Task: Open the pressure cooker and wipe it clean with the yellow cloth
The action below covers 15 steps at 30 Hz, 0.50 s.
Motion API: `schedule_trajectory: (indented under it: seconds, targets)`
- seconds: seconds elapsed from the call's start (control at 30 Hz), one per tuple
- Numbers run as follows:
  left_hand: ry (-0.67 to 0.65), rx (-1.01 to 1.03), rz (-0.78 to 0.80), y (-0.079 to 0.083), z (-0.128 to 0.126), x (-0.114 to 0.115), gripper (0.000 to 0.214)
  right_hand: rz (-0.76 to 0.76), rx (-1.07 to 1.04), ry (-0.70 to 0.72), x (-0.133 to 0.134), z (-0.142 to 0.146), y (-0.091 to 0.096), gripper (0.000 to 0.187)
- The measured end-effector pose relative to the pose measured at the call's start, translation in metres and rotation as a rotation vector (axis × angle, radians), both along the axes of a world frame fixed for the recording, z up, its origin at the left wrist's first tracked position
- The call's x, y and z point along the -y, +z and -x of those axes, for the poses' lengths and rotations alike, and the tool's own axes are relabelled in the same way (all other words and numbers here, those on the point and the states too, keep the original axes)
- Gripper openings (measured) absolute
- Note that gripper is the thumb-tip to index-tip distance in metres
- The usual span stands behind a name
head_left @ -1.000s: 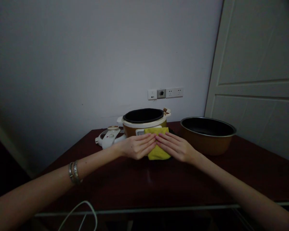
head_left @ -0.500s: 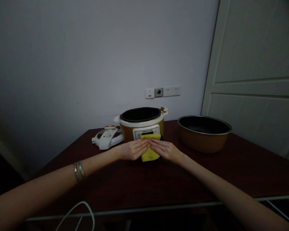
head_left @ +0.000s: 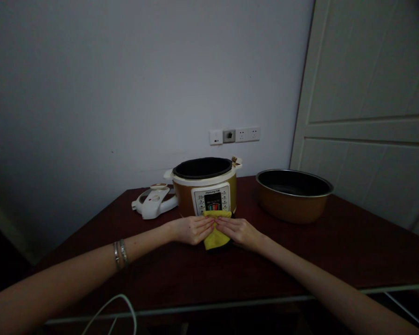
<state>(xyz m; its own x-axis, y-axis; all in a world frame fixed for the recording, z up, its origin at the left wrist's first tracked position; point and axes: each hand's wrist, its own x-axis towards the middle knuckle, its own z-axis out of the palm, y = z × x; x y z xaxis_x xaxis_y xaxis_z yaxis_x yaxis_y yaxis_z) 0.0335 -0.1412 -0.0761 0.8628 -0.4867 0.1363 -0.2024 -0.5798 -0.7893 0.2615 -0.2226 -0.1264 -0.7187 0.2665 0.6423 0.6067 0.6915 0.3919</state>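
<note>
A folded yellow cloth with a dark underside is between my two hands, low at the front of a gold and white electric pressure cooker. My left hand grips the cloth from the left, fingers together. From the right, my right hand holds it too, and the fingertips of both hands meet over it. Above the cloth the cooker's control panel shows its display and buttons. The cooker stands without its lid, its dark inside visible. Whether the cloth touches the cooker's lower front is hard to make out.
The white cooker lid lies left of the cooker. A large brown pot with a dark inside stands to the right on the dark red table. Wall sockets are behind. A white cable loops at the front edge.
Both hands and the cloth have moved down the cooker's front, towards me. More of the control panel and its display now shows above the cloth.
</note>
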Motion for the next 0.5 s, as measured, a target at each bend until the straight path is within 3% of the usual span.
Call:
schedule_trajectory:
  seconds: [0.33, 0.5]
  targets:
    - [0.006, -0.047, 0.120, -0.005, 0.000, 0.004, 0.024, 0.239, 0.003, -0.026, 0.003, 0.003, -0.010, 0.041]
    - [0.087, -0.217, 0.213, -0.008, 0.003, 0.014, 0.024, 0.536, 0.101, -0.093, 0.011, 0.008, -0.008, 0.044]
